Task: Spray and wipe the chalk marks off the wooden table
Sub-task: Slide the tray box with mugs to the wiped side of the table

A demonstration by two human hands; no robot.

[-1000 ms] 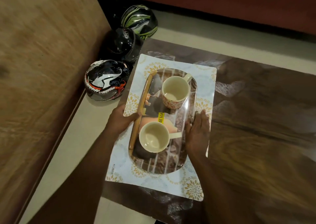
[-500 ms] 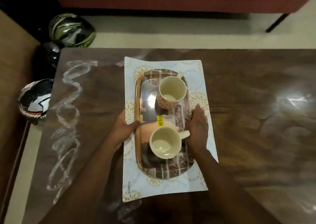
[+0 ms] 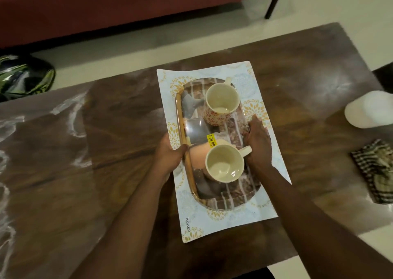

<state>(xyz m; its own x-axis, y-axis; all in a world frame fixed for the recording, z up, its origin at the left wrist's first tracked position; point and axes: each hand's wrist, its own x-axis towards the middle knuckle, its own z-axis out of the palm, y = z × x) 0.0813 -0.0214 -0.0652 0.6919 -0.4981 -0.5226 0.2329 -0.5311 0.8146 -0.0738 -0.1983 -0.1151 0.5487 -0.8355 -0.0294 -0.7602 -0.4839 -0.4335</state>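
Both hands hold a patterned tray (image 3: pixel 234 195) with a floral placemat (image 3: pixel 251 83) under it, above the dark wooden table (image 3: pixel 127 119). My left hand (image 3: pixel 170 155) grips the tray's left rim and my right hand (image 3: pixel 258 142) grips its right rim. Two cream cups (image 3: pixel 222 101) (image 3: pixel 224 166) stand on the tray. White chalk marks (image 3: pixel 72 112) run over the table's left part. At the right lie a white bottle-like object (image 3: pixel 370 110) and a checked cloth (image 3: pixel 376 172).
A red sofa (image 3: pixel 127 6) stands beyond the table, with a black leg (image 3: pixel 273 4) at the right. A green and black helmet (image 3: pixel 25 76) sits on the pale floor at the left. The table's near edge runs along the bottom right.
The tray with placemat and cups has travelled from the table's left end, near the helmets, toward its middle. My view has swung right, uncovering the chalk marks, then the cloth and white object.
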